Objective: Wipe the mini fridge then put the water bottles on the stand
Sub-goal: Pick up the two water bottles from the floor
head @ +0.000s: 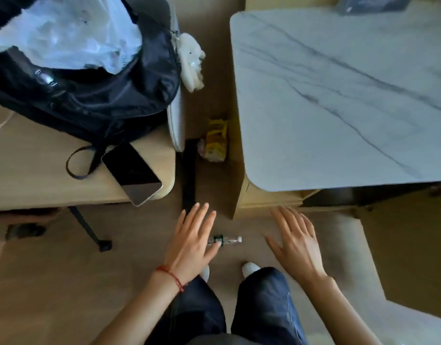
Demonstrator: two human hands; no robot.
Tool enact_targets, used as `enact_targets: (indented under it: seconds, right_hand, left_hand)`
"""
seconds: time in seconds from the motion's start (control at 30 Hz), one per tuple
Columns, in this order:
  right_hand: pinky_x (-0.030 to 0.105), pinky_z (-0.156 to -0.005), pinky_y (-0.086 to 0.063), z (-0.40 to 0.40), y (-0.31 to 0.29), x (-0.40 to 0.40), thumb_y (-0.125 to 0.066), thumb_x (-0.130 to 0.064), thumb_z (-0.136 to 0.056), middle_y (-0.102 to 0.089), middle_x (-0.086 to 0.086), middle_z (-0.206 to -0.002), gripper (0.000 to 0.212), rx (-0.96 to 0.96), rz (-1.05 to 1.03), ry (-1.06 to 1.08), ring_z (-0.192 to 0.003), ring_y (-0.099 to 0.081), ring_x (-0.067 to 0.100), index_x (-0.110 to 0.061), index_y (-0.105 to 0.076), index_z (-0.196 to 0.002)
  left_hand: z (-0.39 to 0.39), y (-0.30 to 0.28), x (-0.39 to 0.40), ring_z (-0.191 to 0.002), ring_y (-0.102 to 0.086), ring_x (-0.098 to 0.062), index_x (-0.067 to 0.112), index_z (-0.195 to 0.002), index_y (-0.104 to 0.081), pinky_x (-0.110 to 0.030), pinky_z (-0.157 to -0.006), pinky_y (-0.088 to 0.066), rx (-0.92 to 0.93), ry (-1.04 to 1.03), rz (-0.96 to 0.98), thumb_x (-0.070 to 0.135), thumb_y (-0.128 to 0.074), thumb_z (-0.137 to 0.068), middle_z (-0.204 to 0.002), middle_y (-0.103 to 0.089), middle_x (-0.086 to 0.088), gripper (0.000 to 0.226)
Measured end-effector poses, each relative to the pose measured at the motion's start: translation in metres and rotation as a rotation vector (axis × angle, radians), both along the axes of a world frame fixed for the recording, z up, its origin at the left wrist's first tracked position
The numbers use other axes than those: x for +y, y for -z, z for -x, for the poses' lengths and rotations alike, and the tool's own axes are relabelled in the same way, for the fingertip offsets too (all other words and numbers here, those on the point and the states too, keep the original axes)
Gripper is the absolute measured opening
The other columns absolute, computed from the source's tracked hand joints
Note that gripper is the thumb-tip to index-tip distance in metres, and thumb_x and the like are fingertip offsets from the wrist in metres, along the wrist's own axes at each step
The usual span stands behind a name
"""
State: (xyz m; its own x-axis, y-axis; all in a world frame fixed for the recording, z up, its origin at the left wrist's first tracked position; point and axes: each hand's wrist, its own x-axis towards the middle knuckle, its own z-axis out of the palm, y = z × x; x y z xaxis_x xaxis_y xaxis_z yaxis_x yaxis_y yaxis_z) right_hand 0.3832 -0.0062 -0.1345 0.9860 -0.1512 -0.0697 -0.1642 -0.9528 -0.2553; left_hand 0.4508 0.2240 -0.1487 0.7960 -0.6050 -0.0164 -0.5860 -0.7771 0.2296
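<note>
A clear water bottle with a white cap and a dark green label lies on its side on the floor ahead of my feet. My left hand hovers above it with fingers spread, hiding the bottle's left end. My right hand is held flat and open to the right of the bottle, holding nothing. A marble-topped stand fills the upper right, with a wooden cabinet under it. The mini fridge does not show clearly.
A wooden desk on the left carries a black backpack, a phone at its corner and a white plush charm. A yellow packet lies in the gap between desk and stand. An open cabinet door juts out at the right.
</note>
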Motion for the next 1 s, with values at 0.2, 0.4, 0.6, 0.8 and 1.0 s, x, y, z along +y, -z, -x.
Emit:
enact_targets:
  seconds: [0.2,0.4,0.6,0.8,1.0]
  right_hand:
    - [0.045,-0.099,-0.039,0.051,0.008,0.038,-0.039,-0.049,-0.085,-0.06,0.014,-0.123,0.056,-0.023,0.01,0.382,-0.117,-0.053,0.031,-0.008,-0.056,-0.119]
    - [0.045,-0.101,-0.037,0.108,0.033,0.055,-0.042,-0.046,-0.085,-0.058,0.015,-0.125,0.054,-0.008,0.0,0.658,-0.118,-0.052,0.031,-0.008,-0.054,-0.121]
    - [0.045,-0.1,-0.036,0.154,0.075,0.062,-0.044,-0.043,-0.085,-0.057,0.017,-0.126,0.052,-0.015,-0.019,0.831,-0.118,-0.051,0.032,-0.008,-0.053,-0.122]
    - [0.043,-0.1,-0.034,0.185,0.126,0.067,-0.046,-0.04,-0.086,-0.058,0.017,-0.125,0.049,-0.061,-0.042,0.913,-0.117,-0.052,0.032,-0.008,-0.053,-0.122]
    - [0.04,-0.101,-0.032,0.206,0.21,0.067,-0.046,-0.04,-0.087,-0.058,0.016,-0.125,0.048,-0.058,-0.061,1.023,-0.118,-0.05,0.03,-0.008,-0.052,-0.122]
  left_hand:
    - [-0.034,0.01,0.008,-0.129,-0.032,-0.026,0.009,-0.129,-0.045,-0.043,-0.107,-0.023,0.013,0.311,-0.01,0.042,-0.044,-0.082,-0.135,-0.05,-0.016,0.058]
    - [-0.023,0.03,-0.016,-0.127,-0.036,-0.028,0.006,-0.126,-0.053,-0.048,-0.102,-0.037,0.043,0.532,-0.079,0.042,-0.043,-0.082,-0.133,-0.053,-0.016,0.058]
    - [0.001,0.06,-0.046,-0.122,-0.05,-0.035,0.004,-0.125,-0.054,-0.052,-0.098,-0.039,0.066,0.655,-0.155,0.04,-0.042,-0.082,-0.13,-0.054,-0.019,0.058]
    - [0.02,0.106,-0.068,-0.124,-0.048,-0.035,0.004,-0.127,-0.052,-0.051,-0.1,-0.038,0.058,0.7,-0.183,0.039,-0.041,-0.083,-0.132,-0.053,-0.019,0.058]
    - [0.032,0.191,-0.082,-0.125,-0.046,-0.034,0.004,-0.128,-0.05,-0.05,-0.101,-0.036,0.111,0.694,-0.192,0.039,-0.04,-0.084,-0.133,-0.052,-0.019,0.057]
